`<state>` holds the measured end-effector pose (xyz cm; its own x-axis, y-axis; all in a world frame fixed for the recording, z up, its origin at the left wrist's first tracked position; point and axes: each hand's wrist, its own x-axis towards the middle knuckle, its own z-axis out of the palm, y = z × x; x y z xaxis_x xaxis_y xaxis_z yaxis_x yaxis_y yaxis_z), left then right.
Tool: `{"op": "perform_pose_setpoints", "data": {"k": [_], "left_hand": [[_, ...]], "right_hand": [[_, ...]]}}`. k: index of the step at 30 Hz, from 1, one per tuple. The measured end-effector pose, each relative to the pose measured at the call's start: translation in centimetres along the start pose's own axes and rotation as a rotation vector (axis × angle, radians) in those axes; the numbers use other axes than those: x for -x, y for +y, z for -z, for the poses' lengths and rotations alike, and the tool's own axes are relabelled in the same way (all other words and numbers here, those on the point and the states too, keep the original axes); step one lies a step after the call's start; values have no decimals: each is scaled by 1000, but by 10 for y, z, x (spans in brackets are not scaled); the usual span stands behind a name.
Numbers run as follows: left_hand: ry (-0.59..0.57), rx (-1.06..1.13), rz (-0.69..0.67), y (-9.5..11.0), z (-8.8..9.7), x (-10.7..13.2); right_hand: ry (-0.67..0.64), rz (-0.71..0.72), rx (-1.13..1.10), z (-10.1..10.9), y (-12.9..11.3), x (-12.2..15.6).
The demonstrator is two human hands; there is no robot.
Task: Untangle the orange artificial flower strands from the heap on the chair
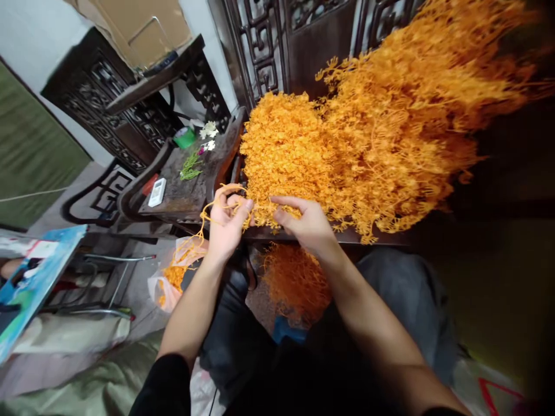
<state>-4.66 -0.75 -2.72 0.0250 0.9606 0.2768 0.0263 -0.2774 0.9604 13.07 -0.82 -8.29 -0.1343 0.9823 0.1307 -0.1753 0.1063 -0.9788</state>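
My left hand is closed, thumb against fingers, on a thin orange artificial flower sprig; its bare stems trail past the wrist. Just to the right, my right hand has its index finger and thumb a little apart, the tips pointing toward the left hand. I see nothing clearly held in it. Both hands are in front of a dense pile of small orange artificial flowers. A larger, looser heap of orange artificial sprigs adjoins it on the right.
A dark carved chair at left holds green tape, green stems, white flowers and a small white device. Below are a plastic bag with orange pieces and a darker orange bunch between my legs.
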Motion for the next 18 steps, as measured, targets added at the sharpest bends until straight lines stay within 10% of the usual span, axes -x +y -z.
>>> {"op": "perform_pose_setpoints", "data": {"k": [5,15,18], "left_hand": [[22,-51,-23,-4,-1,0],[490,163,-59,-14,31,-53],[448,198,-57,-13,27,-55]], "right_hand": [[-146,51,135,-6,-11,7],[-419,-266,-152,-18,-14,15],[-269,-202,-298,-16,-12,13]]}}
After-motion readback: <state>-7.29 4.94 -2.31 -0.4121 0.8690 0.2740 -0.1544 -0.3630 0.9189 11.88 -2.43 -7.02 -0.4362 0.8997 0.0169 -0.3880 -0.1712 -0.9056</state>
